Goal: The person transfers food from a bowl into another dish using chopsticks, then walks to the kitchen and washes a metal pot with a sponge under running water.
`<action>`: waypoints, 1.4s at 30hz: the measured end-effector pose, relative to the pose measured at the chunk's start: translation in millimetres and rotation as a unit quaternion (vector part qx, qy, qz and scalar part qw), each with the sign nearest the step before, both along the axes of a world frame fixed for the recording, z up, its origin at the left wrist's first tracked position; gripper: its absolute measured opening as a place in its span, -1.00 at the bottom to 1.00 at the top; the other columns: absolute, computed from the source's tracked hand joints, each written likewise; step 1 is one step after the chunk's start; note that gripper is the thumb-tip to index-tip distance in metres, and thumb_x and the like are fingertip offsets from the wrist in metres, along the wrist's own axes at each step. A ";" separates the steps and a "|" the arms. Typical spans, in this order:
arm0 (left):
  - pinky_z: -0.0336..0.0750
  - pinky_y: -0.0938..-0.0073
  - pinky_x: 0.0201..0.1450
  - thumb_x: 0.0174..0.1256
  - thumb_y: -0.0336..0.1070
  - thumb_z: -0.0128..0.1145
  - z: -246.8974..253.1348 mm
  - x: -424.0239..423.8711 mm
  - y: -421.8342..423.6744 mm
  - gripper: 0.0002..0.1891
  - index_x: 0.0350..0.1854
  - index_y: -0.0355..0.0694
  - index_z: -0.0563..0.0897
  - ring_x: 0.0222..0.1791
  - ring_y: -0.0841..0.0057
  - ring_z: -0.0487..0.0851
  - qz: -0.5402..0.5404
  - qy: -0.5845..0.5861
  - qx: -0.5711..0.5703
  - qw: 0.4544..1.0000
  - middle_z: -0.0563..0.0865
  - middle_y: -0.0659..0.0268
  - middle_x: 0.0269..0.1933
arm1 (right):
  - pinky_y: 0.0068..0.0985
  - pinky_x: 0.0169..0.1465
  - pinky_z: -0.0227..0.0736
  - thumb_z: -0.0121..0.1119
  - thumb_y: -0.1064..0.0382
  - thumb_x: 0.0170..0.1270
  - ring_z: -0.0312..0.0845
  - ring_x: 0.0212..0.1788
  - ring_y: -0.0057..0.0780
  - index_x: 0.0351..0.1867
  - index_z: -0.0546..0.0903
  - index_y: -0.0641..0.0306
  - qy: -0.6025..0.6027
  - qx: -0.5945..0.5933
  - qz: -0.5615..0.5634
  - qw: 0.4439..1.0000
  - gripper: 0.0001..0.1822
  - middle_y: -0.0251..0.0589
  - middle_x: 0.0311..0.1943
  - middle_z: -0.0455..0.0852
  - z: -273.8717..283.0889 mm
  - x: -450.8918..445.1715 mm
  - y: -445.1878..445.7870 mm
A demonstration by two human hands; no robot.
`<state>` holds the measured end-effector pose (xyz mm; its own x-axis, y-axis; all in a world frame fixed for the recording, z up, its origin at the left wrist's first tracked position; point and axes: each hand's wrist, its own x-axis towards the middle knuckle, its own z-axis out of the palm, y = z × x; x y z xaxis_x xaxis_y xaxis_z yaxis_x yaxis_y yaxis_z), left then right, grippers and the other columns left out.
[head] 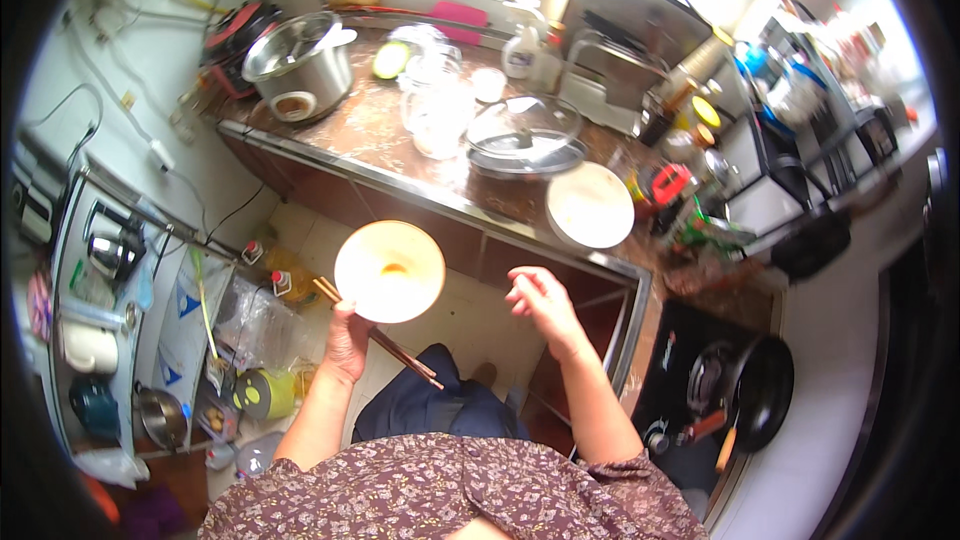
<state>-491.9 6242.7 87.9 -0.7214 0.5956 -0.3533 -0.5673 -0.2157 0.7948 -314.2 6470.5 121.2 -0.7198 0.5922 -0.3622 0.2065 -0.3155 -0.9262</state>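
My left hand (pixel 349 343) grips a white bowl (pixel 360 255) by its near rim, over the floor in front of me. A little yellowish liquid lies at the bottom of the bowl. Pinned under the bowl in the same hand are wooden chopsticks (pixel 409 360), sticking out on both sides. My right hand (pixel 541 304) hangs apart from the bowl, near the counter's front edge, with its fingers curled and nothing visible in them. Beyond it on the counter stands a larger white bowl (pixel 591 206), beside a glass pot lid (pixel 525 127).
The stone counter (pixel 360 120) turns a corner to my right, where a black wok (pixel 763 394) sits by a gas stove (pixel 675 360). A steel cooker (pixel 304 67) stands at the back left. Shelving with a metal bowl (pixel 161 416) and oil bottles (pixel 292 286) flank me on the left.
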 end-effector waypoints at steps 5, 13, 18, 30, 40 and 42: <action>0.19 0.40 0.20 -0.03 0.09 0.16 4.2 -5.7 37.8 -0.39 0.04 -0.21 0.49 0.08 0.51 0.45 -0.052 -0.004 -0.048 0.998 0.59 0.33 0.00 | -0.73 -0.29 0.32 -0.08 0.12 0.38 0.35 -0.46 -0.72 0.02 0.38 0.36 0.043 -0.010 0.129 0.991 -0.64 -0.36 -0.43 0.53 -0.5 -42.3 -7.9; 0.33 0.54 0.10 0.06 -0.08 0.27 39.3 -17.3 134.3 -0.46 0.02 -0.32 0.47 -0.04 0.60 0.50 -0.235 0.014 -0.013 0.972 0.58 0.31 -0.07 | -0.65 -0.47 0.37 -0.09 0.32 0.27 0.42 -0.52 -0.61 -0.22 0.39 0.37 -0.045 0.178 -0.059 0.981 -0.85 -0.27 -0.42 0.50 -14.2 -32.2 34.7; 0.29 0.49 0.19 0.04 -0.01 0.33 38.9 -15.7 180.7 -0.23 0.20 -0.39 0.31 0.08 0.53 0.47 -0.273 0.072 -0.031 0.959 0.49 0.17 0.12 | -0.66 -0.48 0.40 -0.09 0.32 0.22 0.45 -0.52 -0.60 -0.20 0.40 0.38 -0.027 0.161 -0.184 0.969 -0.81 -0.24 -0.41 0.56 -21.5 -4.5 53.8; 0.43 0.58 -0.05 0.21 -0.23 0.15 5.9 -83.2 164.1 -0.67 -0.04 -0.30 0.50 -0.24 0.54 0.60 -0.098 0.137 -0.107 0.980 0.57 0.31 -0.11 | -0.57 -0.59 0.39 -0.09 0.26 0.15 0.49 -0.70 -0.48 -0.37 0.38 0.41 -0.261 0.267 -0.280 0.885 -0.80 -0.12 -0.63 0.58 -39.6 49.5 152.1; 0.45 0.58 -0.12 0.16 -0.22 0.18 4.0 -104.5 104.1 -0.54 0.05 -0.30 0.38 -0.32 0.54 0.59 0.036 0.119 -0.127 0.984 0.55 0.27 -0.15 | -0.47 -0.51 0.46 -0.09 0.20 0.01 0.55 -0.69 -0.36 -0.62 0.57 0.46 -0.408 0.331 -0.125 0.842 -0.67 -0.08 -0.77 0.58 -100.5 34.9 228.2; 0.46 0.55 -0.12 0.13 -0.24 0.21 4.3 -107.2 84.4 -0.46 0.09 -0.35 0.31 -0.34 0.56 0.59 0.062 0.109 -0.132 0.983 0.56 0.17 -0.13 | -0.47 -0.53 0.45 -0.09 0.21 0.00 0.54 -0.71 -0.35 -0.65 0.56 0.47 -0.413 0.327 -0.106 0.843 -0.67 -0.08 -0.78 0.57 -91.5 23.8 219.3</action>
